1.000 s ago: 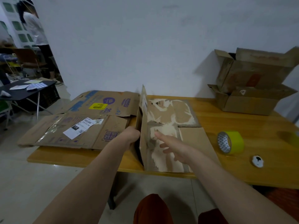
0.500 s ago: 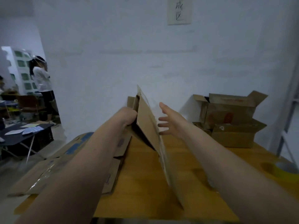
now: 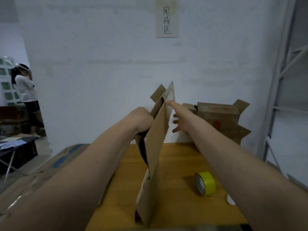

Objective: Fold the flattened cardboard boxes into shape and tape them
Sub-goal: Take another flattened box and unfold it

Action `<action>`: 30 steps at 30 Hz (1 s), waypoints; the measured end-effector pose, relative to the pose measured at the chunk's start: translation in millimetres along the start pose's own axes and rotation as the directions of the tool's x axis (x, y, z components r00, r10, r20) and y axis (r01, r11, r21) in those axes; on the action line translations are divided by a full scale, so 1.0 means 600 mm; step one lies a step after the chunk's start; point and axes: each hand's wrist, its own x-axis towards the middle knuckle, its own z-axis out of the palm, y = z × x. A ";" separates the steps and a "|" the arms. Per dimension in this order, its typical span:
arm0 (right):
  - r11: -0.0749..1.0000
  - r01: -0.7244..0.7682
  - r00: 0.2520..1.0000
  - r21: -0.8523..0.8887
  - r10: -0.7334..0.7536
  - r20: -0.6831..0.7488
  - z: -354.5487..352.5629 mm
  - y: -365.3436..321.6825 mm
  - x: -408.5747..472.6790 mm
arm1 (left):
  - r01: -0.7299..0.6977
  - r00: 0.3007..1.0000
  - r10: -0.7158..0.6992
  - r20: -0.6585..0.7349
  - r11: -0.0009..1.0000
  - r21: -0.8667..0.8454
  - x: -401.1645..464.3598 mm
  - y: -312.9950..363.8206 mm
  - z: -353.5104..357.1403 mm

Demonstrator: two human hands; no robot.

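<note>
A flattened brown cardboard box [image 3: 155,147] stands on edge on the wooden table [image 3: 175,157], seen almost edge-on and slightly parted. My left hand [image 3: 141,119] grips its left panel near the top, fingers hidden inside the fold. My right hand [image 3: 181,119] lies against the right panel with straight, spread fingers, thumb up by the top edge. A roll of yellow tape [image 3: 205,183] stands on the table to the right of the box.
More flattened boxes [image 3: 41,177] lie stacked on the table's left side. An opened cardboard box [image 3: 221,120] stands at the back right against the wall. A small white object [image 3: 230,200] lies near the right edge. A metal rack [image 3: 283,80] rises at right; a person [image 3: 25,90] stands far left.
The box has been raised from lying on the table to standing on edge and turned more upright. The view has tilted up towards the wall. My right hand has slid up its right panel.
</note>
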 end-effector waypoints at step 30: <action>0.869 -0.069 0.974 -0.490 -0.047 -0.220 -0.061 0.023 0.015 | -0.123 0.992 0.121 0.031 0.988 0.095 -0.005 -0.042 0.052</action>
